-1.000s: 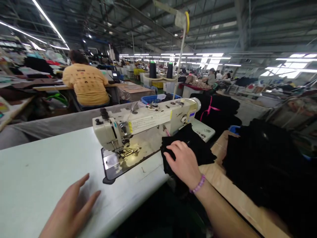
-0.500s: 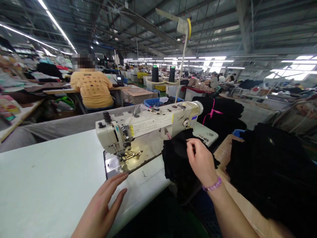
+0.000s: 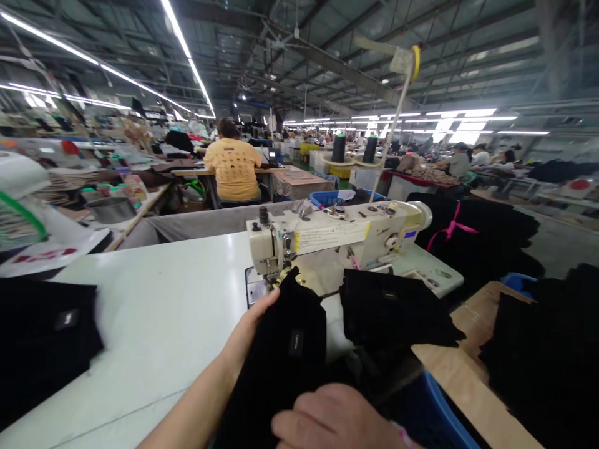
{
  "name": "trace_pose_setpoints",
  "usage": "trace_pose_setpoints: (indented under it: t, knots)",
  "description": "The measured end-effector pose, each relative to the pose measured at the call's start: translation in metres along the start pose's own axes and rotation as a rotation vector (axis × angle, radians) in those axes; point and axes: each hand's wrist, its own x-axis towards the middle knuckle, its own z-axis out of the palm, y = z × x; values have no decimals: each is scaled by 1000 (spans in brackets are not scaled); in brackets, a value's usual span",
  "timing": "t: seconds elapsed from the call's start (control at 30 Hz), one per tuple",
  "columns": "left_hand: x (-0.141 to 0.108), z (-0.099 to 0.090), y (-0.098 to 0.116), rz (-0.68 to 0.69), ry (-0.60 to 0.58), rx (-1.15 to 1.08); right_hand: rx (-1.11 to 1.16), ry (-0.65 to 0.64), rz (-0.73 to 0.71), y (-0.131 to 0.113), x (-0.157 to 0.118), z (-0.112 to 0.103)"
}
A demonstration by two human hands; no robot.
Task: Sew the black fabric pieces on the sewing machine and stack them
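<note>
A black fabric piece [image 3: 281, 368] with a small dark label hangs between my hands, its top end close to the needle area of the white sewing machine [image 3: 327, 240]. My left hand [image 3: 250, 324] grips its left edge near the top, with the thumb showing and the other fingers hidden behind the cloth. Lower down, at the bottom of the view, my right hand [image 3: 334, 418] is closed on the same piece with curled fingers. Just right of it, a stack of black pieces [image 3: 397, 308] lies on the front edge of the white table [image 3: 168, 312].
More black fabric [image 3: 42, 337] lies at the table's left. Further black cloth [image 3: 547, 349] is piled on the right beside a wooden board [image 3: 477, 362] and a blue basket [image 3: 449, 411]. A pink-tied bundle [image 3: 482, 231] stands behind. A person [image 3: 233, 168] sits ahead, facing away.
A black piece is now held in both hands before the machine. My right hand has left the stack and come down and left. The view has turned left, showing cloth at the left.
</note>
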Motion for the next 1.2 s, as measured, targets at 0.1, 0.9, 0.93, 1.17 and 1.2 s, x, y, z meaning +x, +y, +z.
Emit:
trace_pose_setpoints:
  t: [0.1, 0.9, 0.93, 1.17, 1.2]
  knots:
    - [-6, -13, -1, -85, 109, 30, 187, 37, 77, 4, -3, 3]
    - [-49, 3, -4, 610, 282, 593, 750, 214, 772, 43, 31, -3]
    - [-49, 4, -3, 639, 279, 619, 724, 210, 755, 44, 31, -3]
    - [-49, 3, 2, 747, 273, 847, 526, 169, 567, 53, 34, -19]
    - [-49, 4, 4, 765, 291, 863, 516, 170, 539, 53, 36, -22]
